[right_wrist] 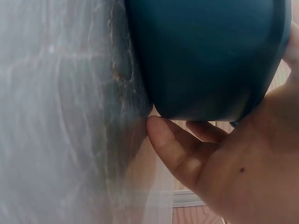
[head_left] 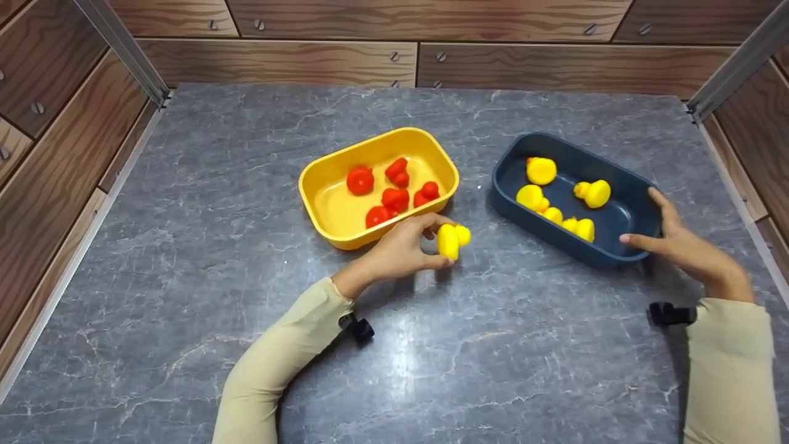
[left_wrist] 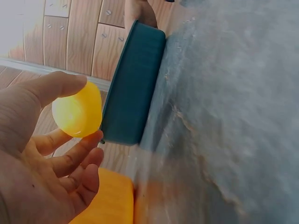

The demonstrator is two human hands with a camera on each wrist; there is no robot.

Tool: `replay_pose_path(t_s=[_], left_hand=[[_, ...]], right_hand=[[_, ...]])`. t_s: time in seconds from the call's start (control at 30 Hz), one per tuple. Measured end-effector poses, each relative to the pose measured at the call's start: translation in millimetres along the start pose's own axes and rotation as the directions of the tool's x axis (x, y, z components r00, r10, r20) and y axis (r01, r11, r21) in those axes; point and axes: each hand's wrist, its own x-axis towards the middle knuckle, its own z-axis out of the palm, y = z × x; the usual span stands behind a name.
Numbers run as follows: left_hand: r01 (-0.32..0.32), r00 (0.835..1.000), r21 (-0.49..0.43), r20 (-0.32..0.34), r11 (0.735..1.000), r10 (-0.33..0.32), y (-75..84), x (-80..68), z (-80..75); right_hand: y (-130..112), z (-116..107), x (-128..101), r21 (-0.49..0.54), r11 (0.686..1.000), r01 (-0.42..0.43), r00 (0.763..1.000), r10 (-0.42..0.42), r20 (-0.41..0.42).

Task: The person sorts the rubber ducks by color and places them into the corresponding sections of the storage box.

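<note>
Between thumb and fingertips my left hand pinches a yellow rubber duck, held above the table just off the near right corner of the yellow bin. Closer in the left wrist view, the duck shows its rounded underside. My right hand grips the right end of the dark blue bin, thumb over the rim and fingers along the outer wall. Several yellow ducks lie tumbled inside that bin. Several red rubber ducks lie in the yellow bin.
Both bins stand on a grey marbled tabletop, a small gap between them. Wood-patterned panels wall in the back and sides, with metal posts at the corners. A black wrist camera sits on the right sleeve.
</note>
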Motion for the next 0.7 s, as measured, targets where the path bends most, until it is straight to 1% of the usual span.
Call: replay_pose_path(t_s=[0.17,0.33,0.5,0.63,0.7], left_hand=[[-0.052,0.998,-0.08,-0.026,0.995,0.051,8.6,10.4,3.1],[-0.1,0.995,-0.104,-0.031,0.99,0.097,14.4,18.0,8.7],[-0.117,0.993,-0.139,-0.041,0.983,0.113,17.9,26.1,15.7],[-0.13,0.99,-0.169,-0.075,0.977,0.119,20.8,36.9,20.4],[-0.126,0.99,-0.199,-0.092,0.972,0.109,22.2,42.6,22.8]], right_hand=[[1,0,0,0.0,1.0,-0.002,1.0,0.002,-0.001],[2,0,0,-0.012,1.0,0.009,1.0,-0.009,0.004],[2,-1,0,-0.012,1.0,0.0,1.0,0.0,0.004],[2,0,0,-0.009,1.0,-0.008,1.0,0.008,0.002],[2,0,0,-0.006,1.0,-0.007,1.0,0.007,0.001]])
